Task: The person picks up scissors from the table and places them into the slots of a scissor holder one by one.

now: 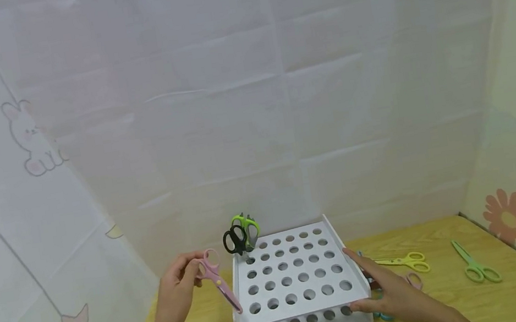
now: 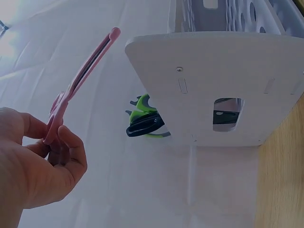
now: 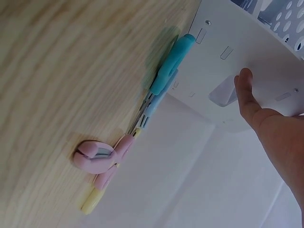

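My left hand (image 1: 177,290) holds pink scissors (image 1: 219,282) by the handle loops, as the left wrist view also shows. Their blades look closed and slant down towards the near left corner of the white rack (image 1: 305,307) in the head view; the left wrist view has the tip apart from the rack's side. Rows of round holes cover the rack's top. Black-handled scissors (image 1: 235,240) and green-and-grey scissors (image 1: 251,231) stand at its far left corner. My right hand (image 1: 397,291) rests against the rack's right side, its fingers by an oval cut-out (image 3: 222,92) in the right wrist view.
Right of the rack, yellow scissors (image 1: 413,261), another pink pair (image 3: 124,145), teal-handled scissors (image 3: 172,64) and a light blue pair (image 3: 156,102) lie close together on the wooden table (image 1: 441,317). Green scissors (image 1: 476,266) lie farther right. A pale sheet (image 1: 249,101) hangs behind.
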Demonstrator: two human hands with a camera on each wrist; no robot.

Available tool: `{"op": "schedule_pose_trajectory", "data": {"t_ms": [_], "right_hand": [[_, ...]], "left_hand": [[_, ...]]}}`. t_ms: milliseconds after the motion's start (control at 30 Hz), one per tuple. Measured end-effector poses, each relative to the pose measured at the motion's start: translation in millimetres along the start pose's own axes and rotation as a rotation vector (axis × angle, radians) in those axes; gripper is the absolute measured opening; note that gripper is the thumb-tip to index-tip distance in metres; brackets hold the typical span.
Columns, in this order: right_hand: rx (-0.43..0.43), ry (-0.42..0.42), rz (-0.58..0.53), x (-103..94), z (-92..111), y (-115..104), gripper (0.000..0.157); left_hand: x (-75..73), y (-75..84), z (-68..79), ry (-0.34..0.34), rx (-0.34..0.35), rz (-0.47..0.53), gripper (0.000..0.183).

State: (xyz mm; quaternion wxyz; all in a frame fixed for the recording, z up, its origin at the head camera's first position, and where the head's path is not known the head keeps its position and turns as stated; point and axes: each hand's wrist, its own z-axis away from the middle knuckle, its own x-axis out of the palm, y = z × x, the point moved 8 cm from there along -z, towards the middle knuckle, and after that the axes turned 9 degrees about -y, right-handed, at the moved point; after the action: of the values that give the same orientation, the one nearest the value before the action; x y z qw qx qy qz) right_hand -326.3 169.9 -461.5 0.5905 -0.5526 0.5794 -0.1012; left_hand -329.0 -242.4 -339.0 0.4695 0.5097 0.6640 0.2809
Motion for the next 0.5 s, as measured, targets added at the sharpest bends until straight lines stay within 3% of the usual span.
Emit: {"op": "schedule_pose_trajectory", "data": {"t_ms": [333,500], "right_hand": [[0.019,-0.014,-0.006,0.8,0,3,0.106],[0.02,-0.024,-0.02,1.1,-1,1,0.105]], "left_hand": [[13.9,-17.2,-18.3,0.036,-0.056,0.007,0.02],[18.7,-25.5,-28.5,0.08,-0.071,-0.066,0.022]]}}
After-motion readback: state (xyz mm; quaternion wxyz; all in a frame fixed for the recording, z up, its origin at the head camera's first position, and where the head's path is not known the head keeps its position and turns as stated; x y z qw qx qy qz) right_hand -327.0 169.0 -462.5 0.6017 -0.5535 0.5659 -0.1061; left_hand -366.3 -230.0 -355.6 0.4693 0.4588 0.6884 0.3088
